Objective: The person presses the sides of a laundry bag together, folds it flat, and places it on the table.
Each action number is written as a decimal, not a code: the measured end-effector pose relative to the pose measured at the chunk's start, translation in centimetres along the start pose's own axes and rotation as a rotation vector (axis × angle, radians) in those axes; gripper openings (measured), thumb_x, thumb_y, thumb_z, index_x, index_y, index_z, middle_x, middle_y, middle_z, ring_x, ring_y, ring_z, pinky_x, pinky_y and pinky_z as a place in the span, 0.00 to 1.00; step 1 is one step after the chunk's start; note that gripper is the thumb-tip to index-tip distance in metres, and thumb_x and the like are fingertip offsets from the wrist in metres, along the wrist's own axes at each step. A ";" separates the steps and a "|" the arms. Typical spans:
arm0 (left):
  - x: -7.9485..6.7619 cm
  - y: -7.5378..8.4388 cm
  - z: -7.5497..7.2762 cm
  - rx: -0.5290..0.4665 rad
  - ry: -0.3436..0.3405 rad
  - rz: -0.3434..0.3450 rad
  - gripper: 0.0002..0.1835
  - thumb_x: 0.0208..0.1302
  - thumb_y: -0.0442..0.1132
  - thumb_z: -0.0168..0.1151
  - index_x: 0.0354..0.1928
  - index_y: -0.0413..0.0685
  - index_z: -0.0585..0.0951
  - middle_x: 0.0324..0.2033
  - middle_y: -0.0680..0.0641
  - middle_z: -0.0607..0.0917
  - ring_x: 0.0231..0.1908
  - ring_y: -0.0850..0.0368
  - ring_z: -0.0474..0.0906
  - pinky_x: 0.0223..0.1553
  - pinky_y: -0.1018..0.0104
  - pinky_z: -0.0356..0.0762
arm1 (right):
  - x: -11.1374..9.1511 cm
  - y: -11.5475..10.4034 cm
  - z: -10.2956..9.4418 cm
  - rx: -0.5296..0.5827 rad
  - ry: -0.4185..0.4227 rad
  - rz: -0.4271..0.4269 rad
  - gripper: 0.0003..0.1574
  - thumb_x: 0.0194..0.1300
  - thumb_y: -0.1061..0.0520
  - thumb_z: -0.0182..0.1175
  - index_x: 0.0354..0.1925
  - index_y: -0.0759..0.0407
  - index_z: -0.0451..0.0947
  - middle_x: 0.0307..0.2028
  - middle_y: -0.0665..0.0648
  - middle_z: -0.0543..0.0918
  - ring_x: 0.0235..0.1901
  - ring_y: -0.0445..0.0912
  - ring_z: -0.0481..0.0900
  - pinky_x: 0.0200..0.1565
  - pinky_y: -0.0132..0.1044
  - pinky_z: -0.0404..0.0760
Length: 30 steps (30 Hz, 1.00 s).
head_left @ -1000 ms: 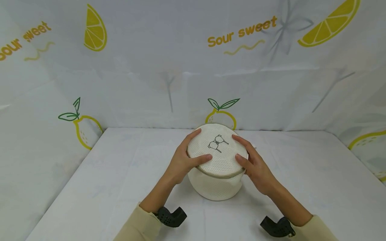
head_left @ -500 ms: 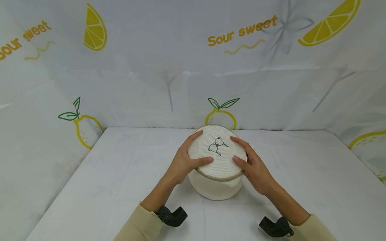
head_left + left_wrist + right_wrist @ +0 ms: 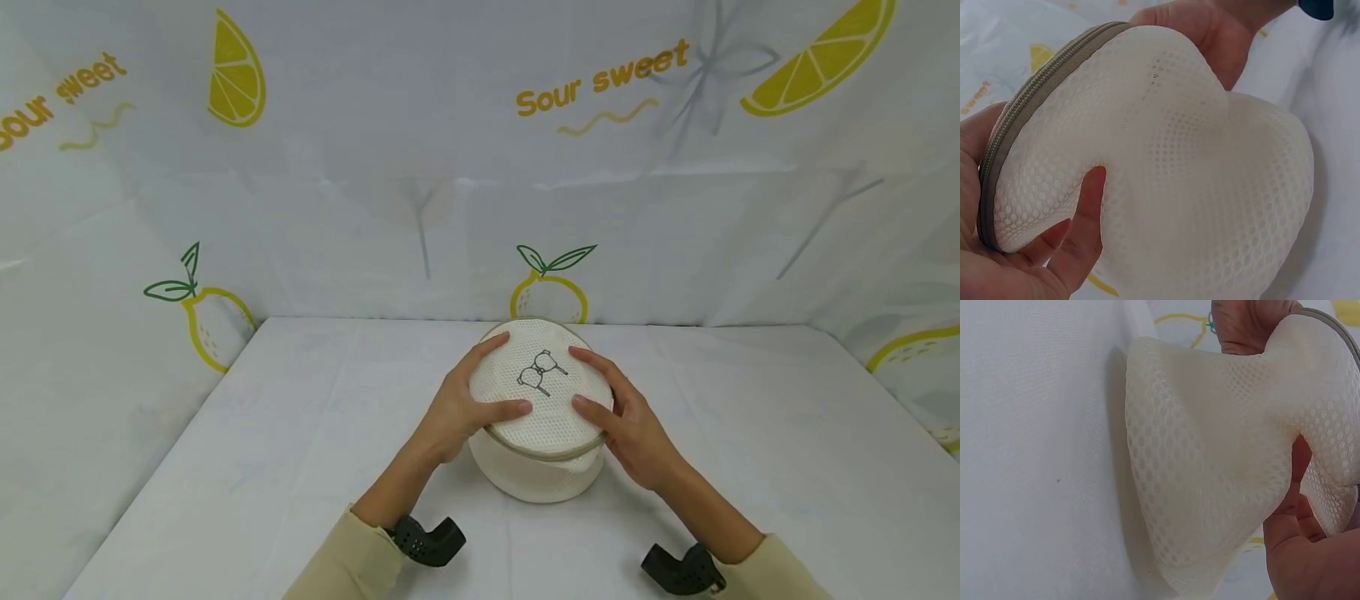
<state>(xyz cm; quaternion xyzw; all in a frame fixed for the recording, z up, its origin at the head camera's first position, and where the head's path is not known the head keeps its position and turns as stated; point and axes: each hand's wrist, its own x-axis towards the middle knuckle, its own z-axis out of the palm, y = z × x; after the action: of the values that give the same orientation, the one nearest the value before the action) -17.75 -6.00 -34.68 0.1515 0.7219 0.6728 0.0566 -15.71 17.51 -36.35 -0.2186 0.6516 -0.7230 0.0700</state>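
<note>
A round white mesh laundry bag (image 3: 543, 429) stands on the table, its flat top tilted toward me. The top carries a dark line drawing of two bras or cups, and a beige zipper (image 3: 1029, 87) runs round its rim. My left hand (image 3: 453, 408) grips the left side, thumb on top and fingers curled underneath. On the right side my right hand (image 3: 633, 425) holds the bag the same way, fingertips pressing into the mesh wall. In both wrist views the side wall (image 3: 1191, 456) is dented and creased. What the bag contains is hidden.
The white cloth-covered table (image 3: 315, 433) extends on both sides of the bag. Behind it hangs a white sheet (image 3: 337, 167) printed with lemons and lettering. Black wrist mounts (image 3: 429, 540) sit at both cuffs of beige sleeves (image 3: 352, 558).
The bag's top has sunk slightly and come a little nearer to me, with both hands moving down along with it. The base has stayed nearly in place.
</note>
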 end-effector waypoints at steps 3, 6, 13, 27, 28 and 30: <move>0.0 -0.1 0.0 0.003 -0.004 -0.001 0.46 0.45 0.35 0.78 0.68 0.67 0.67 0.68 0.56 0.62 0.65 0.53 0.58 0.64 0.50 0.57 | 0.0 0.1 0.0 0.013 -0.005 -0.001 0.37 0.71 0.65 0.50 0.73 0.53 0.50 0.71 0.59 0.44 0.54 0.47 0.72 0.46 0.38 0.80; 0.0 -0.1 0.0 -0.004 -0.007 -0.003 0.46 0.45 0.35 0.78 0.68 0.66 0.68 0.68 0.55 0.62 0.65 0.53 0.59 0.64 0.50 0.57 | 0.0 0.2 0.1 0.031 -0.008 0.002 0.37 0.71 0.65 0.50 0.73 0.53 0.50 0.71 0.60 0.45 0.53 0.47 0.73 0.46 0.38 0.80; 0.1 -0.4 0.0 -0.042 -0.025 -0.013 0.46 0.45 0.33 0.77 0.67 0.66 0.68 0.67 0.54 0.63 0.64 0.52 0.60 0.63 0.51 0.58 | 0.0 0.6 0.1 0.045 -0.003 0.015 0.37 0.71 0.65 0.50 0.73 0.52 0.50 0.69 0.61 0.47 0.52 0.47 0.74 0.45 0.39 0.80; 0.2 -1.2 -0.1 -0.098 -0.048 -0.033 0.46 0.46 0.33 0.77 0.68 0.67 0.68 0.69 0.55 0.59 0.66 0.52 0.55 0.65 0.50 0.53 | 0.1 1.0 0.5 0.073 0.017 0.045 0.39 0.71 0.64 0.51 0.74 0.50 0.49 0.70 0.61 0.47 0.50 0.48 0.76 0.45 0.39 0.81; 0.2 -1.3 -0.1 -0.100 -0.048 -0.033 0.46 0.46 0.33 0.77 0.68 0.67 0.68 0.69 0.55 0.59 0.67 0.52 0.55 0.66 0.50 0.52 | 0.0 1.1 0.5 0.073 0.019 0.045 0.39 0.71 0.64 0.51 0.74 0.50 0.49 0.70 0.61 0.47 0.50 0.48 0.76 0.45 0.39 0.81; 0.1 -1.4 0.0 -0.106 -0.048 -0.034 0.46 0.46 0.33 0.77 0.67 0.67 0.68 0.69 0.55 0.59 0.67 0.53 0.54 0.66 0.50 0.50 | 0.0 1.2 0.5 0.075 0.022 0.045 0.39 0.71 0.64 0.51 0.74 0.50 0.49 0.70 0.61 0.46 0.51 0.48 0.75 0.45 0.38 0.80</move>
<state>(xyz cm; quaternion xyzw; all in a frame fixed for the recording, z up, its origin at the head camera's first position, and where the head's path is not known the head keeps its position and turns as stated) -18.09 -6.06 -36.02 0.1521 0.6863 0.7051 0.0933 -15.74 16.88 -37.44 -0.1929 0.6294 -0.7477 0.0872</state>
